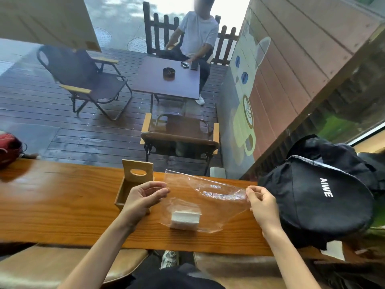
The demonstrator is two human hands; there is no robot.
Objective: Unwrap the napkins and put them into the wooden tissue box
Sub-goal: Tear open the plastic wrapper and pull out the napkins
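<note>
A clear plastic bag (200, 190) is stretched over the wooden counter (62, 201). My left hand (143, 197) pinches its left edge and my right hand (263, 202) pinches its right edge. A small stack of white napkins (185, 219) lies inside the bag's lower part, resting on the counter. The wooden tissue box (129, 188) stands open just left of the bag, partly behind my left hand, its lid with an oval slot upright at the back.
A black backpack (318, 197) lies on the counter's right end, close to my right hand. A red object (9, 148) sits at the far left. Beyond the glass are a deck with chairs, a small table and a seated person.
</note>
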